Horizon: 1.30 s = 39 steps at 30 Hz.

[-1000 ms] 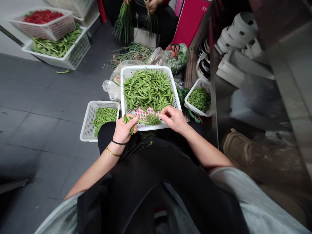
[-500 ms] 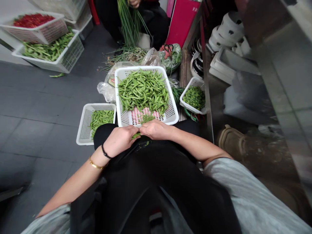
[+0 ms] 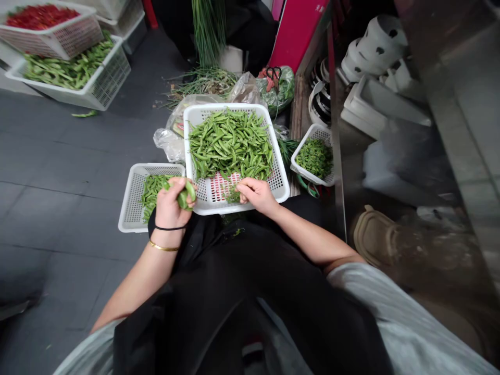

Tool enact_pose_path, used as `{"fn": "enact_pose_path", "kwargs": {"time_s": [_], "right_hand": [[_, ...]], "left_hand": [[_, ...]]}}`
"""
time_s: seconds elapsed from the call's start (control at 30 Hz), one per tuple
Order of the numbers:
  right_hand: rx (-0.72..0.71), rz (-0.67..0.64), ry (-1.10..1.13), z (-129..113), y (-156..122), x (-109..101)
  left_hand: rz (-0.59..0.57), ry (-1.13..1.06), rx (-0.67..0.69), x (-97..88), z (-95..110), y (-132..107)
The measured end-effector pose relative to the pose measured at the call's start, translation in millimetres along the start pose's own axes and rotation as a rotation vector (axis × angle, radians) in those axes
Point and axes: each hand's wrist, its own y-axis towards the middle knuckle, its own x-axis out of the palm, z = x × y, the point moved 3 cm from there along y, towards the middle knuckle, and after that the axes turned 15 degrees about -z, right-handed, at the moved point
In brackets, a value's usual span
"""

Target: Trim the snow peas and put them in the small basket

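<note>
Several green pea pods [image 3: 186, 196] are gripped in my left hand [image 3: 172, 204], raised by the left front corner of the large white basket [image 3: 283, 187]. My right hand [image 3: 258, 196] is closed over the basket's front part, next to a small heap of green trimmings [image 3: 233, 196]; whatever its fingertips pinch is hidden. A big pile of pea pods [image 3: 232, 143] fills the back of this basket. Left of it stands a smaller white basket [image 3: 127, 208] holding more pods [image 3: 153, 190], partly behind my left hand.
At right, a small basket of leafy greens [image 3: 314, 158] stands near a metal-edged shelf [image 3: 339, 208]. Plastic bags [image 3: 170, 144] and loose green stalks [image 3: 209, 82] lie beyond the large basket. Stacked baskets [image 3: 105, 78] stand far left. Another person [image 3: 253, 39] sits opposite.
My hands have moved apart from where they met at the basket's front rim. The left went left and up with pods in it; the right moved slightly forward over the trimmings.
</note>
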Motion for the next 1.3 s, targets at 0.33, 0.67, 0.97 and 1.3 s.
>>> {"fn": "enact_pose_path", "kwargs": {"time_s": [0.33, 0.67, 0.97, 1.3], "right_hand": [[0.592, -0.127, -0.868, 75.9, 56.7, -68.2], [0.252, 0.035, -0.547, 30.0, 6.8, -47.7], [-0.472, -0.1, -0.988, -38.8, -35.1, 30.3], [-0.28, 0.016, -0.368, -38.6, -17.3, -20.8]], "left_hand": [[-0.141, -0.232, -0.239, -9.4, -13.6, -3.5], [-0.119, 0.084, -0.389, 16.9, -39.2, -10.1], [-0.154, 0.182, -0.323, 32.3, -44.1, -20.0], [-0.326, 0.101, -0.399, 30.7, -30.6, -29.5]]}}
